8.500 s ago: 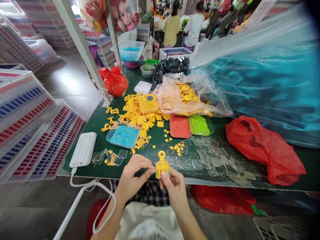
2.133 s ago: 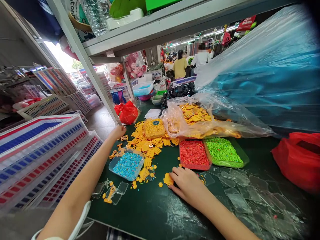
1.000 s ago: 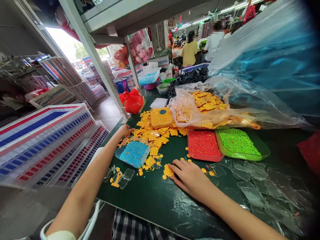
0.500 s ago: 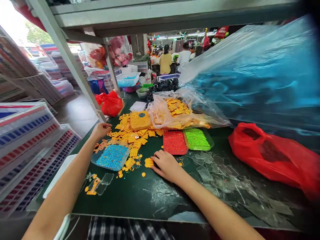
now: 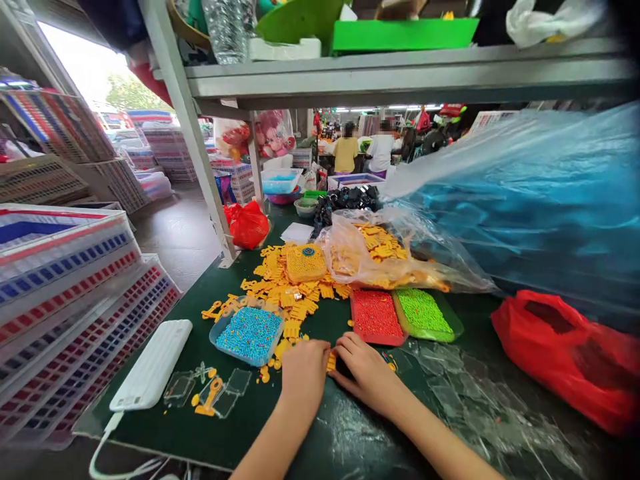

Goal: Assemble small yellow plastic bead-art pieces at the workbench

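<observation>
Well, from our head camera we see our left hand point(image 5: 303, 380) curled, its fingertips hidden, just beside a small yellow plastic piece point(image 5: 331, 362) on the dark green tabletop point(image 5: 165, 437). Our right hand point(image 5: 363, 365) bends its fingers low against that piece's other side; we cannot tell whether either hand grips it. A clear plastic tray of blue beads point(image 5: 215, 340) sits just beyond our left hand, among scattered yellow plastic pieces point(image 5: 285, 287).

Both the left hand point(image 5: 303, 377) and the right hand point(image 5: 364, 373) are showing bare skin and slim fingers, while the left forearm point(image 5: 265, 450) and right forearm point(image 5: 440, 447) are running bare and slender toward the near edge.
</observation>
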Tool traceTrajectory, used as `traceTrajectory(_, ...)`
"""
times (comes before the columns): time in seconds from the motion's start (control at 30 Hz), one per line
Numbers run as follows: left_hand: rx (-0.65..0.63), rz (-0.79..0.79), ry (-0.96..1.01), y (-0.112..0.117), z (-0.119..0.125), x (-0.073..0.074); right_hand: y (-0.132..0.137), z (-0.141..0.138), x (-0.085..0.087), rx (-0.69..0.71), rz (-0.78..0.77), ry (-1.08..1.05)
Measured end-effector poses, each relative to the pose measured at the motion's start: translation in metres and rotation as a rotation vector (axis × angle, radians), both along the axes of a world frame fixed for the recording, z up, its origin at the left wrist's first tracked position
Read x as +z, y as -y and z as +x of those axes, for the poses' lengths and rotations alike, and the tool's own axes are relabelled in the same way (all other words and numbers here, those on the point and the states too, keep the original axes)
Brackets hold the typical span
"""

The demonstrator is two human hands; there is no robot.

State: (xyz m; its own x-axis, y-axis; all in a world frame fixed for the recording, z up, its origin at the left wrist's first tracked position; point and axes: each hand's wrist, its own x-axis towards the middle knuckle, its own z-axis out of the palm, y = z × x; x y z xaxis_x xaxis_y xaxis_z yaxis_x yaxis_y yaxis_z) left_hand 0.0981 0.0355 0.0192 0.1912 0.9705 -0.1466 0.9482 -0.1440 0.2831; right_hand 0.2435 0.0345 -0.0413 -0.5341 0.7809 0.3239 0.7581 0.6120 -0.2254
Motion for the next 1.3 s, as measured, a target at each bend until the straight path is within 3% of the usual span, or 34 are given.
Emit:
traceTrajectory(0.13,-0.076,0.054,0.033,0.011,-0.002,-0.034,0.004,0.001,-0.003,-0.023,-0.037,0.012)
traceTrajectory(0.33,-0.483,0.364,-0.023,0.007,-0.026,-0.107,0.004,0.005,-0.009,-0.018,-0.058,-0.012)
traceTrajectory(0.4,-0.565,0.404,-0.033,0.001,-0.036,-0.121,0.004,0.006,-0.01,-0.032,-0.046,-0.016)
traceTrajectory(0.47,-0.57,0.405,-0.022,-0.002,-0.041,-0.126,0.004,0.006,-0.01,-0.052,-0.018,-0.022)
traceTrajectory(0.57,-0.563,0.309,0.04,-0.002,-0.043,-0.115,0.007,0.002,-0.008,-0.093,0.028,-0.026)
traceTrajectory(0.73,-0.544,0.133,0.154,0.008,-0.046,-0.076,0.009,-0.01,-0.01,-0.19,0.07,0.001)
traceTrajectory(0.83,-0.515,0.097,0.196,0.013,-0.047,-0.061,0.01,-0.014,-0.015,-0.225,0.086,0.001)
traceTrajectory(1.1,-0.443,0.028,0.128,0.022,-0.032,-0.047,0.007,0.003,0.001,-0.066,0.014,0.05)
traceTrajectory(1.3,-0.48,0.016,0.165,0.027,-0.025,-0.04,0.001,0.014,-0.005,-0.003,0.03,0.01)
